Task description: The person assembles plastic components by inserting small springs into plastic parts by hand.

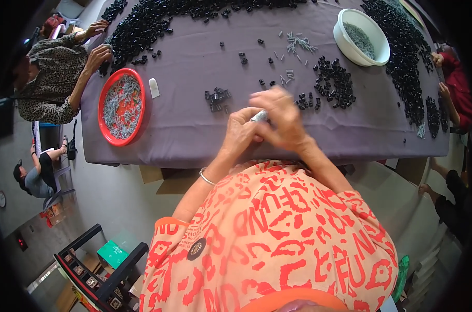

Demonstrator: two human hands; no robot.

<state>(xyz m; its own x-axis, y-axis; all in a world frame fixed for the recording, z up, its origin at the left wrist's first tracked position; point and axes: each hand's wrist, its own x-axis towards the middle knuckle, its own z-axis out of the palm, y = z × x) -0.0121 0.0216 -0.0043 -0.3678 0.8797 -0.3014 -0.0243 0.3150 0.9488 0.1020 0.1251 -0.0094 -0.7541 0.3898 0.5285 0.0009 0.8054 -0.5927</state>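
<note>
My left hand (240,131) is closed, its fingers bent together close above the table's near edge. A small whitish-grey piece (260,116) shows between my hands; whether it is a held part or a finger covering I cannot tell. Right against it is my right hand (285,120), its fingers smeared by motion, so their grip is unclear. Just beyond my left hand lies a cluster of small black plastic parts (217,99). Loose black parts (306,101) and a larger heap of them (336,82) lie beyond my right hand, near small grey pins (288,78).
A red basin (102,115) of grey pins stands left, beside a white fingertip-shaped piece (154,88). A white bowl (341,42) of grey pieces stands far right. Black parts pile along the grey-clothed table's (194,52) edges. People sit at both sides; a chair (111,275) stands behind left.
</note>
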